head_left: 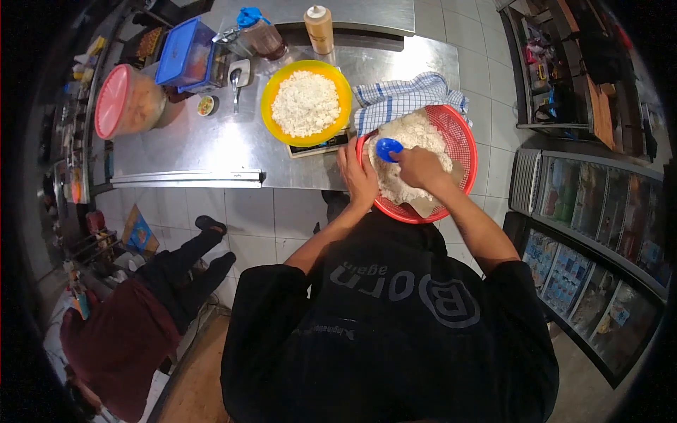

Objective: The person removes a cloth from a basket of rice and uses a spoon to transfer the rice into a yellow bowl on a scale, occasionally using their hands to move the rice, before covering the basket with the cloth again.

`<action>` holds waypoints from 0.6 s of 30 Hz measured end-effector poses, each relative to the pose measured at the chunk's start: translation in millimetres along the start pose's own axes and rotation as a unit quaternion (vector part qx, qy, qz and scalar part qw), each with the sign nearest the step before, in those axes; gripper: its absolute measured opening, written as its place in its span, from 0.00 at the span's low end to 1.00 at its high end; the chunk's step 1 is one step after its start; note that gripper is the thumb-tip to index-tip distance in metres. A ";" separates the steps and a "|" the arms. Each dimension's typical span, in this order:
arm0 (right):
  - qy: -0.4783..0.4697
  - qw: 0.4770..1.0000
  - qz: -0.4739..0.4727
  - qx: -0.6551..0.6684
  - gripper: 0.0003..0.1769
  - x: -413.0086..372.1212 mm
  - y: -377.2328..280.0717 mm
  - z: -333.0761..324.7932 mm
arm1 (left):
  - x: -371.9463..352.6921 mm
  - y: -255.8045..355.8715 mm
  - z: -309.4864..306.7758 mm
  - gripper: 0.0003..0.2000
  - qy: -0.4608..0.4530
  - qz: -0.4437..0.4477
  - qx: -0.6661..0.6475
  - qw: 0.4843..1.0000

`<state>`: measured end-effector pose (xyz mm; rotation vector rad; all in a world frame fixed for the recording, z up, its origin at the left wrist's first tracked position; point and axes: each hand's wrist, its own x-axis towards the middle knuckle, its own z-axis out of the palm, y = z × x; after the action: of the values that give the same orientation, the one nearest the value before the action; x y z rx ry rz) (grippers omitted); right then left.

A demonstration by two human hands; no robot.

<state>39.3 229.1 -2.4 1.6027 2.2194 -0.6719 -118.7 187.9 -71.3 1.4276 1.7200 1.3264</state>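
A red perforated basket [462, 144] with white rice-like food [423, 134] in it stands at the table's right front edge. My right hand [421, 168] is closed on a blue scoop [388, 149] over the food. At the basket's left rim rests my left hand [360, 176], its fingers against the side and partly hidden. A blue-and-white checked cloth [402, 99] hangs over the back rim. To the left, a yellow bowl [267, 113] heaped with white food [305, 104] sits on what looks like a flat scale [321, 148].
Behind the bowl stand a sauce bottle [319, 32] and a blue-lidded jug [262, 37]. Further left are a spoon [235, 88], a small cup [206, 106], a blue-lidded box [185, 53] and a pink-lidded tub [127, 102]. Another person [127, 338] is at lower left.
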 end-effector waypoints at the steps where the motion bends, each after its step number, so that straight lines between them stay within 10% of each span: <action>1: 0.011 1.000 -0.002 -0.009 0.28 13.3 3.1 37.2 | -0.7 -2.2 1.4 0.18 0.005 -0.002 0.007 1.000; 18: -0.159 0.984 0.056 -0.064 0.22 3.1 -1.9 -22.6 | -3.4 -1.8 1.6 0.19 0.016 -0.008 0.013 1.000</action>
<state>36.8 243.4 15.3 1.4323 1.8898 -0.6851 -117.0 185.3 -74.2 1.4106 1.7717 1.3293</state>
